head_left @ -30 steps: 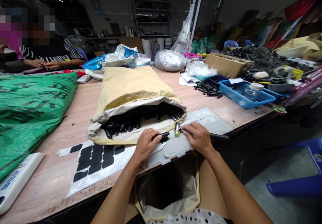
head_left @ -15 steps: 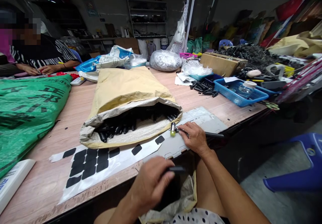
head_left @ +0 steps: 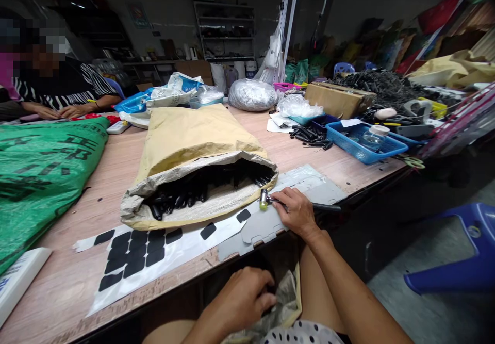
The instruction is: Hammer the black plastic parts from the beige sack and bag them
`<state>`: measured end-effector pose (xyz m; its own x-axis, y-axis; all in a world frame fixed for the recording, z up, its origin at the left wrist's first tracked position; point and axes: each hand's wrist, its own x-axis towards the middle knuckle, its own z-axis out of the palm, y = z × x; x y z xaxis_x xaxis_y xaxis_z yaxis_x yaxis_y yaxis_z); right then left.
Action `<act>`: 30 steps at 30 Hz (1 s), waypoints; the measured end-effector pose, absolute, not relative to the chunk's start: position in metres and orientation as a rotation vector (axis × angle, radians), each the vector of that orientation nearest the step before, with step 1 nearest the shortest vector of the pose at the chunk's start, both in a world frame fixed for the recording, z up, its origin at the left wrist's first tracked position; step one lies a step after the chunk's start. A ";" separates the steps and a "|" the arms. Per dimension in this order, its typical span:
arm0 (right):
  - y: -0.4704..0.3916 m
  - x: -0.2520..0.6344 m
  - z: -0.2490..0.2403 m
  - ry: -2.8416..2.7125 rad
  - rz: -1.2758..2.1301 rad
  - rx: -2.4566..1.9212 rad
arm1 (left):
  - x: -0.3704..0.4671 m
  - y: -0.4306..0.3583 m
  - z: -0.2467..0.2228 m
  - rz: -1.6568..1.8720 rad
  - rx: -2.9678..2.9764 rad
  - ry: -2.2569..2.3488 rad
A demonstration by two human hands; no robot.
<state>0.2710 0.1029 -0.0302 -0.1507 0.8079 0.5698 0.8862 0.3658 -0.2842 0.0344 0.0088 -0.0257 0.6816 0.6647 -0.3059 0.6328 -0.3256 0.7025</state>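
My right hand (head_left: 296,210) rests at the table's front edge, its fingers closed round a small hammer (head_left: 325,207) with a metal head, a yellowish face and a black handle. Down at my lap is my left hand (head_left: 247,295), at the mouth of an open sack (head_left: 288,292). Its thumb and forefinger are bent and apart, with nothing visible between them; the other fingers are partly hidden. On the table lies a tan woven sack (head_left: 201,130), its mouth towards me, full of black rod-like pieces (head_left: 180,199).
A white sheet with black rounded stickers (head_left: 135,254) lies before the sack, beside grey board (head_left: 309,181). Left is a green sack (head_left: 46,174). At right stand a blue basket (head_left: 359,150), a carton (head_left: 336,99) and a blue stool (head_left: 456,261). A person (head_left: 69,86) sits far left.
My left hand has moved down and slightly right into the lap sack's mouth; the black piece it held is no longer visible. My right hand has stayed on the hammer.
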 end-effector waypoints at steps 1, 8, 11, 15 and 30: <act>0.103 0.271 -0.030 -1.976 -0.157 -1.464 | 0.037 0.021 -0.005 0.139 2.016 0.952; 0.102 0.270 -0.029 -1.967 -0.139 -1.459 | 0.047 0.159 0.040 0.774 2.072 1.754; 0.103 0.271 -0.029 -1.966 -0.122 -1.452 | 0.053 0.193 0.027 0.550 2.032 2.026; 0.103 0.272 -0.030 -1.953 -0.106 -1.442 | 0.055 0.198 0.023 0.373 2.056 2.112; 0.103 0.272 -0.031 -1.970 -0.139 -1.461 | 0.001 0.125 -0.013 0.802 2.224 1.289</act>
<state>0.2721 0.1032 -0.0310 -0.1471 0.8104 0.5671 0.8822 0.3668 -0.2953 0.0006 0.1247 -0.0128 0.3956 0.8808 0.2601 0.6226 -0.4654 0.6291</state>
